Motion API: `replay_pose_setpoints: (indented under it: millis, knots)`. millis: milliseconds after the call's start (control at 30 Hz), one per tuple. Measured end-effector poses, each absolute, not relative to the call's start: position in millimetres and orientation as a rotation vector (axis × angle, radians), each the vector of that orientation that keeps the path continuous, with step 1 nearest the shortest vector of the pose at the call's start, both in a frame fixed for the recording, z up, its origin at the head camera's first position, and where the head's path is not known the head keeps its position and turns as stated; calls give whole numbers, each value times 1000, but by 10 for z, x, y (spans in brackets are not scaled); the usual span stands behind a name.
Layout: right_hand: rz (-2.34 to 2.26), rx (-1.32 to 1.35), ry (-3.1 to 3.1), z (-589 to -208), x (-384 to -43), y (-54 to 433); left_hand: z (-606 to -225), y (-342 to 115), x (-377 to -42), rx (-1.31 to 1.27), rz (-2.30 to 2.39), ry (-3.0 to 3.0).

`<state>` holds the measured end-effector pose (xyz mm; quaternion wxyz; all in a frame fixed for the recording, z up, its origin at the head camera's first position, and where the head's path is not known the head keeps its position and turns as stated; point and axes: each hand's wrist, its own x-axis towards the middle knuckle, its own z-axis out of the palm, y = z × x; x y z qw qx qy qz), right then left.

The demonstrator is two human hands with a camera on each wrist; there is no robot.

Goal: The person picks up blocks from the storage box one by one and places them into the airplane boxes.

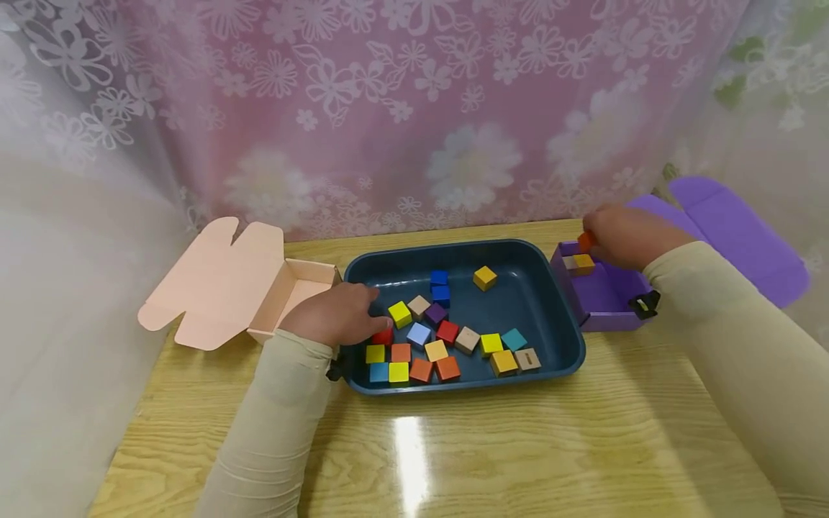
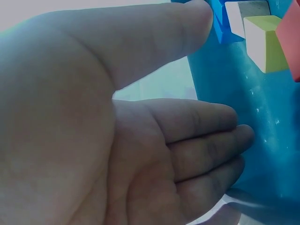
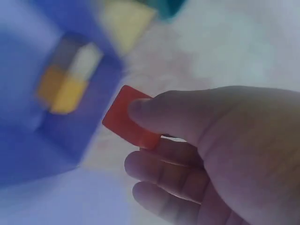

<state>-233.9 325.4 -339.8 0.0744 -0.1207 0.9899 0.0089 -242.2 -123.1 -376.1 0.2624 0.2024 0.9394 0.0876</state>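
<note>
An orange-red block (image 3: 123, 117) is pinched between the thumb and fingers of my right hand (image 1: 627, 232), above the back of the purple box (image 1: 612, 321). Inside that box, a yellow-orange block (image 1: 584, 265) sits beside a pale wooden block (image 1: 569, 263). My left hand (image 1: 338, 314) is over the left rim of the dark blue tray (image 1: 518, 288), fingers extended and thumb apart in the left wrist view, with nothing held. Close to its fingers are a red block (image 1: 383, 337), partly hidden, and a yellow block (image 1: 399, 314).
Several coloured blocks lie in the tray, including a blue block (image 1: 440, 296) and a lone golden block (image 1: 484, 278). An opened peach box (image 1: 307, 270) stands left of the tray. The purple lid (image 1: 738, 230) spreads rightward. A floral curtain (image 1: 421, 108) hangs behind the wooden table (image 1: 518, 446).
</note>
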Motion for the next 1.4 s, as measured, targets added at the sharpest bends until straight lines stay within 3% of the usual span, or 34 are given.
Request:
replay_pose_setpoints:
  millis: [233, 733, 1200, 1400]
  knots:
    - [152, -376, 2914, -3718, -2354, 3619, -3788, -1225, -2416, 537, 239, 2529]
    - [281, -289, 2910, -4046, -2471, 3630, -3775, -1231, -2394, 535, 246, 2545]
    - [320, -330, 2970, -4078, -2499, 3585, -3769, -1244, -2399, 524, 252, 2549]
    - [186, -307, 3001, -3825, -2428, 3319, -3752, -1232, -2407, 539, 240, 2555]
